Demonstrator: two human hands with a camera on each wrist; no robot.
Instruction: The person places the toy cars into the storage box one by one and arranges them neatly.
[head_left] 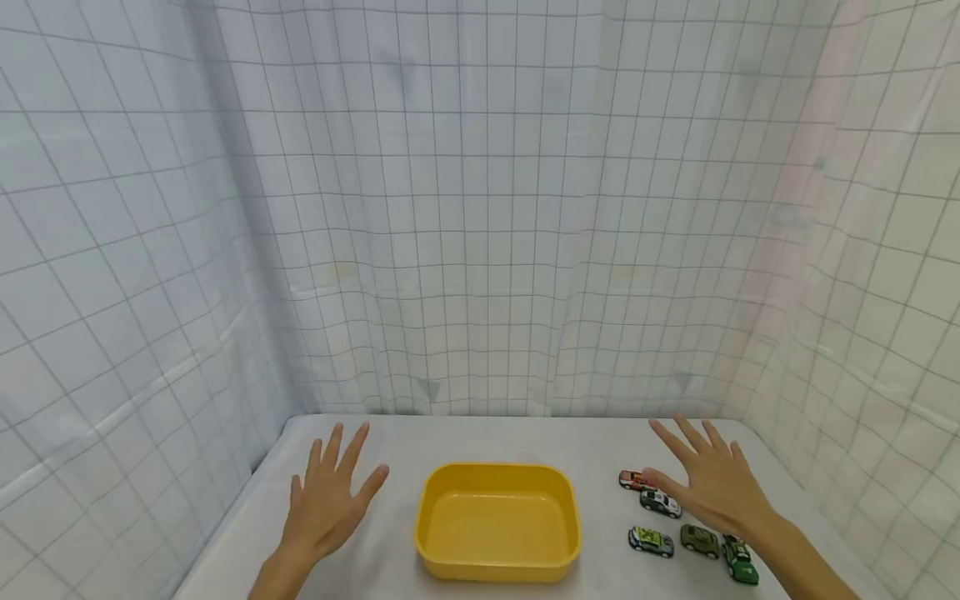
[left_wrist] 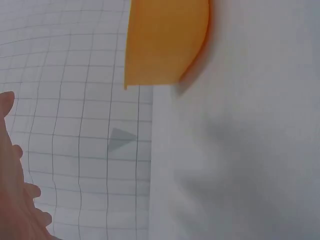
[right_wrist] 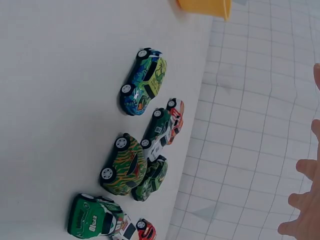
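Note:
My left hand point(head_left: 325, 504) hovers over the table's left side with its fingers spread, holding nothing; in the left wrist view its shadow falls on the white cloth. My right hand point(head_left: 720, 483), fingers also spread, is above a group of toy cars on the right and hides some of them. Among these are a blue and yellow-green car point(right_wrist: 143, 81), a tiger-striped car point(right_wrist: 124, 165), a green car point(right_wrist: 92, 217), a dark green and white car point(right_wrist: 157, 134) and a red and white car point(right_wrist: 176, 120). Between the hands sits a yellow tray point(head_left: 497, 571).
White cloth with a grey grid point(head_left: 495, 208) hangs behind the table and along both sides. The white tabletop point(head_left: 390, 442) ends at the back against this cloth. In the right wrist view, more cars, one of them red point(right_wrist: 146, 230), stand near the bottom edge.

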